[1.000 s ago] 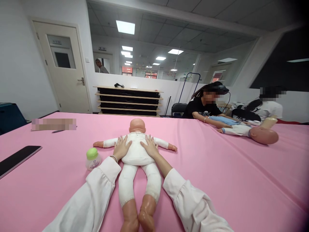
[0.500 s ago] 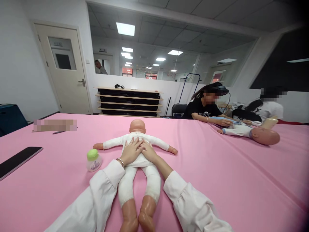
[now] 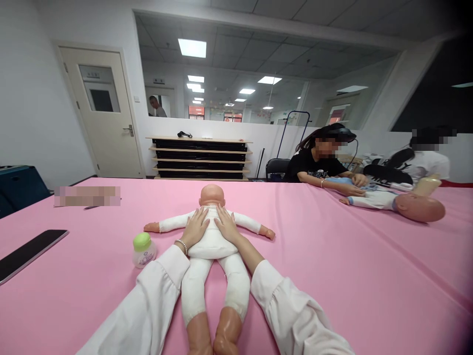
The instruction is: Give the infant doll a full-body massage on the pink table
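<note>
A baby doll [image 3: 212, 241] in a white cloth body lies on the pink table cover [image 3: 318, 276], its head away from me and its arms spread wide. It looks face down, with the back of the head showing. My left hand [image 3: 196, 228] rests flat on the left side of its upper back, fingers stretched out. On the right side of the upper back lies my right hand [image 3: 226, 227], also flat with fingers apart. A strip of white cloth shows between both hands. Left of the doll stands a small jar [image 3: 144, 250] with a green lid.
A black phone [image 3: 31, 254] lies at the left, with a blurred flat item [image 3: 86, 195] and a pen beyond it. Across the table at the right, a person in black [image 3: 310, 165] handles another doll [image 3: 417, 206] near a bottle [image 3: 426, 186]. Another person sits further right.
My hands have moved apart, from touching at the middle of the doll's back to its two sides. The view has shifted slightly.
</note>
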Demonstrator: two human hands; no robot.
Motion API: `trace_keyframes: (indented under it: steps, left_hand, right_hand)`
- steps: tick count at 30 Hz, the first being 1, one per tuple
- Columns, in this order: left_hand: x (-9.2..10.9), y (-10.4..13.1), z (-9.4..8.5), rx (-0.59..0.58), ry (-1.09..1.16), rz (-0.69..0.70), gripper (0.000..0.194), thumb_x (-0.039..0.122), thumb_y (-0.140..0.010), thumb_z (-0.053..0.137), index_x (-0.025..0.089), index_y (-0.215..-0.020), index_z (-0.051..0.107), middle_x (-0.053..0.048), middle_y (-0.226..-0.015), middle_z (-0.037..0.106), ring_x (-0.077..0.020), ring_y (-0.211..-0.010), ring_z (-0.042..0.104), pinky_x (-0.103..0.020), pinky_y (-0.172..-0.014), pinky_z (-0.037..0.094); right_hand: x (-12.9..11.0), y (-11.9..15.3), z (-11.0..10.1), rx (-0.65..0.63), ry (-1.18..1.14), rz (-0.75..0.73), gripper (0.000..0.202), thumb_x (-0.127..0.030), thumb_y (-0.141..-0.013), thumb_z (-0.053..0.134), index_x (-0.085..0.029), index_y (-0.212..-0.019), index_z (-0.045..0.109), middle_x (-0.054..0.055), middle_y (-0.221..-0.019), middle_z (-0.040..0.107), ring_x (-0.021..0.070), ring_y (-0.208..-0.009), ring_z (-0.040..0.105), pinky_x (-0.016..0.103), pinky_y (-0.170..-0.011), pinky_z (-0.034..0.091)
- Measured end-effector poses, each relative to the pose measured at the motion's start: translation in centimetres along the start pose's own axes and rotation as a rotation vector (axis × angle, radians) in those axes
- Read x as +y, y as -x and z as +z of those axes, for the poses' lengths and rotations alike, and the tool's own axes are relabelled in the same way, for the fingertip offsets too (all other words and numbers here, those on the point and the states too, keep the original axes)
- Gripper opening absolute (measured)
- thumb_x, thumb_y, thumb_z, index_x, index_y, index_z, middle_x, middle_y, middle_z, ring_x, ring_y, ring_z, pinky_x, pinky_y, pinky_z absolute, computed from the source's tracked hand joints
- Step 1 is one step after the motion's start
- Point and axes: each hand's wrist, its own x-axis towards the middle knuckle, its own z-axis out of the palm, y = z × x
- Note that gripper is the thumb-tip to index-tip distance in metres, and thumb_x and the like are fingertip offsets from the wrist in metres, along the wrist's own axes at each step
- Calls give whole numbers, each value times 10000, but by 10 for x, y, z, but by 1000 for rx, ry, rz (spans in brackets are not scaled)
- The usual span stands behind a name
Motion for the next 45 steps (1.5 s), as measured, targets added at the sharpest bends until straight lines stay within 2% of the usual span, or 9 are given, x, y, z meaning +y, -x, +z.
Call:
trace_keyframes:
  steps: [8,13,18,24,27,31,38,43,45]
  left_hand:
    - [-34,3,4,-23,-83,-124,569,477,-907,216,191,-1396,272,-83,-1457,279,-234,-1360,196,-514,-1091,103]
    - [-37,10,-4,200,-188,-249,490,417,-899,268,112,-1191,517,-141,-1275,523,-266,-1310,304,-539,-1086,82]
    - [-13,4,-18,344,2,-247,573,442,-902,247,118,-1371,305,-114,-1468,242,-229,-1371,156,-498,-1103,115]
    - [14,2,-15,-12,91,85,516,391,-924,187,241,-1416,214,-22,-1493,170,-167,-1384,86,-497,-1102,8]
    - [4,2,-5,-131,40,34,506,439,-914,220,310,-1403,235,0,-1495,163,-206,-1385,75,-561,-1075,18]
    - [-19,4,-1,-83,-42,-80,561,535,-879,280,328,-1399,244,-19,-1501,138,-275,-1379,83,-605,-1051,49]
    - [-39,12,-2,65,-171,-200,535,494,-888,261,247,-1345,388,-55,-1427,350,-278,-1360,181,-554,-1079,91]
    - [-23,13,-9,387,-271,-407,448,295,-852,347,100,-1225,501,-183,-1429,301,-297,-1353,191,-568,-1070,108]
    - [-8,11,-13,510,-212,-339,496,297,-863,333,89,-1309,398,-176,-1457,240,-266,-1365,167,-509,-1092,136]
  right_hand:
    - [20,4,5,-58,21,176,618,-514,-892,255,-172,-1406,231,78,-1464,247,223,-1369,160,506,-1098,56]
    - [23,12,-5,137,107,331,541,-458,-909,261,-77,-1222,482,160,-1334,443,273,-1327,252,502,-1090,62]
    - [-6,5,-18,369,-16,267,618,-487,-917,125,-115,-1393,252,104,-1468,228,219,-1369,151,492,-1100,68]
    - [-24,4,-5,-83,-17,-159,521,-440,-932,145,-249,-1408,236,18,-1475,214,170,-1376,142,490,-1106,16]
    - [-19,4,1,-195,-6,-142,500,-399,-939,140,-244,-1398,264,25,-1470,231,169,-1375,147,497,-1102,22]
    - [-10,3,-2,-206,63,-129,505,-496,-903,275,-313,-1372,306,-10,-1488,168,198,-1386,82,518,-1092,-10]
    - [32,14,-7,-54,128,132,617,-566,-866,316,-259,-1398,260,47,-1484,193,232,-1380,109,511,-1092,30]
    - [24,15,-22,410,212,432,503,-388,-927,189,-144,-1226,511,131,-1344,438,273,-1312,271,565,-1063,-12]
    - [7,11,-26,522,146,342,533,-386,-929,138,-133,-1261,468,123,-1372,402,234,-1316,272,507,-1089,62]
